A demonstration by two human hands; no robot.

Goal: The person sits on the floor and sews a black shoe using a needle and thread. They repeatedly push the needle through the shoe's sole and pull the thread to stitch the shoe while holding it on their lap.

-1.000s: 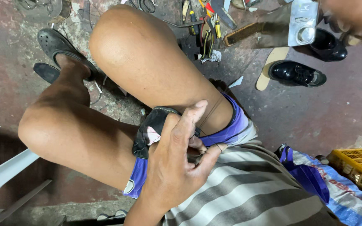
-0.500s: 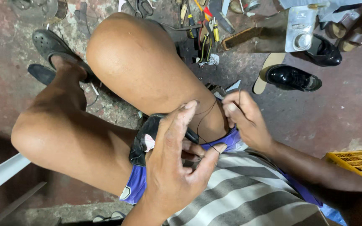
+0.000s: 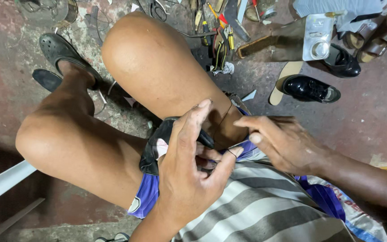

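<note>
Shoe (image 3: 157, 148) on lap, between hands (image 3: 189, 179).

The raised knee (image 3: 153, 62) blocked the way far of both hands. Tools (image 3: 216, 31) and black shoes (image 3: 312, 87) crowded the far floor. Bare red floor (image 3: 372, 121) lay open at right, beyond the right hand (image 3: 283, 143).

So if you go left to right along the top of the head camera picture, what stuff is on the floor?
Dark clog on the foot → pile of hand tools → wooden brush → pale insole → shiny black shoe → brown sandals.
</note>
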